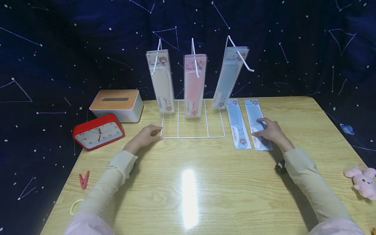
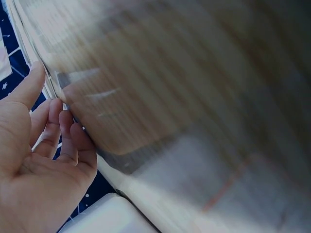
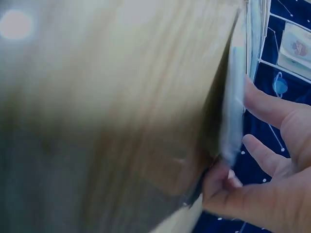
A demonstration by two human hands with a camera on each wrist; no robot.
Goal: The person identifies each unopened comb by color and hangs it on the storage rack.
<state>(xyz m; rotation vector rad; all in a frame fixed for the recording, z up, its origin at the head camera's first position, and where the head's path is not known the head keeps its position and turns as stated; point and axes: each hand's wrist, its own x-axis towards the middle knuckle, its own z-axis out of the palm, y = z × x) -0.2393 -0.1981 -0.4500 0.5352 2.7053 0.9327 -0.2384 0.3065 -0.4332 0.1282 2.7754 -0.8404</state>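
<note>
A white wire display rack (image 1: 194, 137) stands at the table's back, its three hooks carrying packaged combs: a cream comb (image 1: 162, 81), a pink comb (image 1: 194, 88) and a blue comb (image 1: 228, 78). At the rack's front left corner my left hand (image 1: 145, 135) holds the base wire between thumb and curled fingers. Two flat blue comb packs lie right of the rack. My right hand (image 1: 271, 132) grips the outer comb pack (image 1: 253, 111) across its lower half, and in the right wrist view that pack (image 3: 234, 92) tilts up off the wood. The inner comb pack (image 1: 237, 120) lies untouched.
Behind my left hand are a red clock (image 1: 100, 132) and a white tissue box (image 1: 133, 109) with a wooden lid. A red clothespin (image 1: 84, 180) and a yellow band (image 1: 75, 206) lie front left. A pink plush toy (image 1: 364, 182) sits at the right edge.
</note>
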